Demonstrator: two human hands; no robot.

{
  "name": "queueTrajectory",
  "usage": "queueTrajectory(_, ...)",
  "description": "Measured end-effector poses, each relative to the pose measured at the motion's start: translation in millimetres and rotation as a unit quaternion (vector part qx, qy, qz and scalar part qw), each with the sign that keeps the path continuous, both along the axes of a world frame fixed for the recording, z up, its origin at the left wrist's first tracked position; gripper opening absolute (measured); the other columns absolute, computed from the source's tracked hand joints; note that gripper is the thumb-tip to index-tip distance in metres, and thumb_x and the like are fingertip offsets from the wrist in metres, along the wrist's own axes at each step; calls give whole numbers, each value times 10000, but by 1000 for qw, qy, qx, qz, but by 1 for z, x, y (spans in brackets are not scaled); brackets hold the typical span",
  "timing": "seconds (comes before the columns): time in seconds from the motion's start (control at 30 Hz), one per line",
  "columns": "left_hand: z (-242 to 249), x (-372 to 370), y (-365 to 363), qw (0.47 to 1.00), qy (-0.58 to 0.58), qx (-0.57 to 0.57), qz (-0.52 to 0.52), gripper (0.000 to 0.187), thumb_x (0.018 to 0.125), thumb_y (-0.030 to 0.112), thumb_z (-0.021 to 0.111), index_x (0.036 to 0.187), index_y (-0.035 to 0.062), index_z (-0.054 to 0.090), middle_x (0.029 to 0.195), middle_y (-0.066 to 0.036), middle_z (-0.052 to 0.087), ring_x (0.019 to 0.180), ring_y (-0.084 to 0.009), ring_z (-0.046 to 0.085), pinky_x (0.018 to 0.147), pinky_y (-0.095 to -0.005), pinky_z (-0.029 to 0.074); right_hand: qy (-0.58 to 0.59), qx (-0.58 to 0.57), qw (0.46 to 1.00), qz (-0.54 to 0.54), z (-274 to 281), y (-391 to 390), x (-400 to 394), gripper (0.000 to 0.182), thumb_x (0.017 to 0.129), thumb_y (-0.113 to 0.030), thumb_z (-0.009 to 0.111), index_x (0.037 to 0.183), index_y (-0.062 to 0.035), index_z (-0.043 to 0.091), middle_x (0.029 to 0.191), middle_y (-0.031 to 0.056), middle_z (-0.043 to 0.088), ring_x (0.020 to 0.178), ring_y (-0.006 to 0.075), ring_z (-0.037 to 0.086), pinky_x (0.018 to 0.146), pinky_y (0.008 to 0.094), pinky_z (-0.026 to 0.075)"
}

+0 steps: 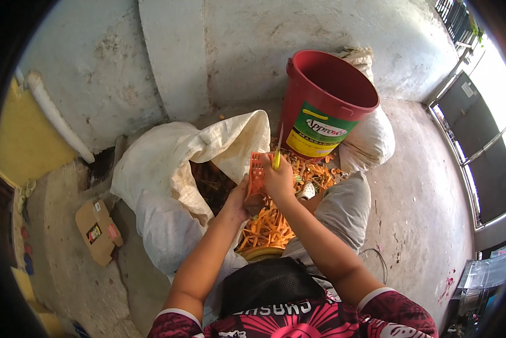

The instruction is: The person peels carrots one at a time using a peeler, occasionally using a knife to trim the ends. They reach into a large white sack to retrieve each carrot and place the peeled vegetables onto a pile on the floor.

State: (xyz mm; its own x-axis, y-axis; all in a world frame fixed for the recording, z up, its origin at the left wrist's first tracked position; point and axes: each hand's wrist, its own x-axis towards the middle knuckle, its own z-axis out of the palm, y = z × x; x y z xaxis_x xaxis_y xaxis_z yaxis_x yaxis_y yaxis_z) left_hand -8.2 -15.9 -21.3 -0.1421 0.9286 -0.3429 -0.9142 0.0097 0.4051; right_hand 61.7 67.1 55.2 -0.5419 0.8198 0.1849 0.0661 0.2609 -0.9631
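My left hand (240,200) is closed around the lower side of an orange slotted plastic piece (257,168), perhaps a grater or small basket. Pressed against its right side, my right hand (279,179) is closed on a yellow-handled knife (276,159), whose thin blade points up and away. Below both hands, orange carrot-like strips (267,230) fill a basin with a yellow rim (262,253). An open white sack (171,152) stands to the left, with dark, shadowed contents I cannot make out.
A red bucket (326,84) with a green and yellow label stands ahead. Behind it leans another white sack (371,143). Orange scraps (320,176) litter the floor around a white shoe (307,190). Flattened cardboard (98,231) lies at left, and a wall (241,50) rises behind.
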Motion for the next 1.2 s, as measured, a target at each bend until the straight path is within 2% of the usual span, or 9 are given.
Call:
queueTrajectory(0.1,-19,-5,3,991,-70,108,-24,381,891,389,334,1038,73,489,866,-63,571,667,-161,568,551,-291,493,-21,-12,1000,5,6,-9,-1,240,844,-220,506,795,15,518,635,94,549,553,155,499,540,291,417)
queueTrajectory(0.2,31,9,0,995,-78,-12,59,324,898,322,344,1020,65,498,859,-67,578,676,-162,580,571,-277,501,-41,-14,999,8,11,-13,2,234,839,-219,506,797,10,532,643,74,552,579,133,505,555,280,420)
queueTrajectory(0.4,21,8,1,993,-99,51,38,230,888,175,350,1010,33,484,918,-91,579,751,-175,598,621,-298,513,-33,13,999,4,9,-17,2,220,838,-204,505,804,12,531,630,121,555,554,202,519,544,308,420)
queueTrajectory(0.63,22,3,-1,999,-1,35,-32,260,881,235,382,977,25,501,856,-89,586,709,-157,595,581,-288,510,-126,123,981,-79,13,-14,2,179,800,-171,535,803,9,528,648,195,559,626,342,561,555,375,429)
queueTrajectory(0.77,42,11,-4,996,69,-16,-55,318,891,286,365,944,3,500,789,-82,568,623,-151,572,538,-279,495,-13,135,983,-126,-15,26,-7,131,783,-128,526,800,1,530,655,177,576,634,346,571,553,388,432)
queueTrajectory(0.8,40,14,-5,994,79,-25,-69,335,894,300,360,938,-2,498,774,-79,561,601,-149,563,528,-277,490,-53,139,974,-170,24,24,-4,155,794,-148,517,785,6,523,659,181,577,642,348,571,564,400,429)
queueTrajectory(0.9,36,14,-5,987,124,-75,-63,375,894,346,354,948,2,493,742,-72,543,589,-149,548,521,-278,483,-146,171,946,-234,-3,83,-7,241,822,-210,489,788,27,512,679,205,567,675,363,563,596,415,413)
queueTrajectory(1.0,40,18,-4,983,137,-90,-85,372,890,351,368,970,9,487,747,-67,544,604,-146,551,523,-274,484,-57,172,937,-298,-8,109,-5,244,831,-208,481,792,31,507,657,190,556,623,342,544,574,392,406)
queueTrajectory(1.2,37,17,-1,992,69,-84,-62,361,879,359,387,990,33,493,763,-72,560,647,-145,558,523,-262,483,-4,132,975,-179,-5,70,9,229,860,-200,463,768,5,504,622,96,524,542,162,483,535,301,396)
